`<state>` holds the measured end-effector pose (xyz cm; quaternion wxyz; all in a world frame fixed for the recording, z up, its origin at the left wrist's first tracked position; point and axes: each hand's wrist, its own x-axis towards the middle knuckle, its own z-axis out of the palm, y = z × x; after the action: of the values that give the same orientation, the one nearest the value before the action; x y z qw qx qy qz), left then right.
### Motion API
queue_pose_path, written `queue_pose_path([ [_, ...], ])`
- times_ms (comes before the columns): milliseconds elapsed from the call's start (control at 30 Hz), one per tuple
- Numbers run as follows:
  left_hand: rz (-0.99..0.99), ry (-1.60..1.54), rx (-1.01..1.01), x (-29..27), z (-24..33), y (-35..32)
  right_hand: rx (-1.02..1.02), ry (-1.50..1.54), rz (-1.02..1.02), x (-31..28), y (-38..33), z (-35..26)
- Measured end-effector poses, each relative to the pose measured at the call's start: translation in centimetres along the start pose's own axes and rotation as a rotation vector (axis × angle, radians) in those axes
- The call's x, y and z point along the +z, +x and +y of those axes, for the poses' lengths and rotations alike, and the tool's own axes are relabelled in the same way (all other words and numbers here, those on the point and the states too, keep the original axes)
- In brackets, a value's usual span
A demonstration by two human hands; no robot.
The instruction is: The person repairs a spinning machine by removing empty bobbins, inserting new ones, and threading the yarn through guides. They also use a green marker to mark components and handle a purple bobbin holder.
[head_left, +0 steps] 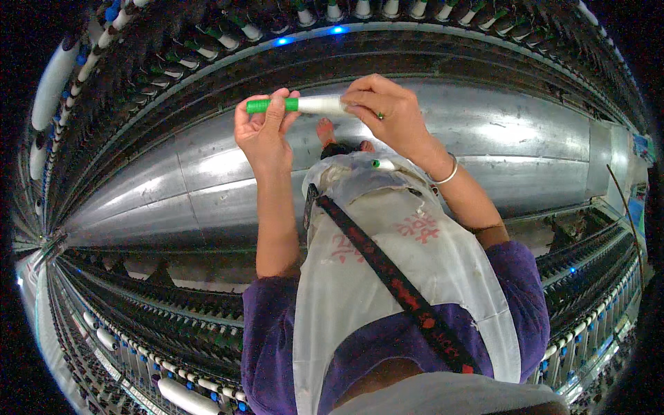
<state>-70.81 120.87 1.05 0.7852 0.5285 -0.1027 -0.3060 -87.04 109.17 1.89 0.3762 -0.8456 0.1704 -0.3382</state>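
Observation:
Between my two hands a bobbin of white yarn (319,105) lies level, with its bare green end pointing left. My left hand (268,131) is closed round that green end, the thumb across the front. My right hand (387,114) pinches the white yarn end of the same bobbin, its fingertips bent over the tip. Whether a loose thread runs from that tip is too fine to make out. Below, a second small bobbin with a green end (377,164) pokes out of the pocket of my white apron (408,228).
A spinning frame with a row of white and green bobbins (334,10) curves along the far side, two blue lights glowing on its rail. Behind me runs another machine with white yarn rolls (187,395). Metal floor plates (228,166) form the aisle between them. A black strap (387,277) crosses my apron.

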Motion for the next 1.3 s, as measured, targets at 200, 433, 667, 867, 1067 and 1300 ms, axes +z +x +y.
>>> queue_pose_path([
  [200,0.01,0.054,0.051,1.3,0.5,-0.3,-0.097,-0.113,0.091,1.1,-0.5,1.3],
  [433,0.108,-0.059,0.033,1.8,-0.4,-0.8,-0.216,-0.332,0.322,3.5,-2.8,2.2],
  [667,0.02,-0.18,-0.252,-2.1,-0.2,-0.8,0.753,1.403,0.333,2.1,-0.7,4.0],
  [867,-0.055,0.03,-0.348,-4.9,0.4,-0.1,0.618,0.944,-0.48,-0.3,0.6,4.2],
  [1067,-0.078,0.186,-0.171,-3.3,1.3,-0.3,0.14,0.37,-0.378,0.4,0.8,3.0],
  [1300,-0.046,0.416,0.155,0.5,1.9,-2.3,-0.008,0.039,-0.232,0.1,1.6,1.4],
])
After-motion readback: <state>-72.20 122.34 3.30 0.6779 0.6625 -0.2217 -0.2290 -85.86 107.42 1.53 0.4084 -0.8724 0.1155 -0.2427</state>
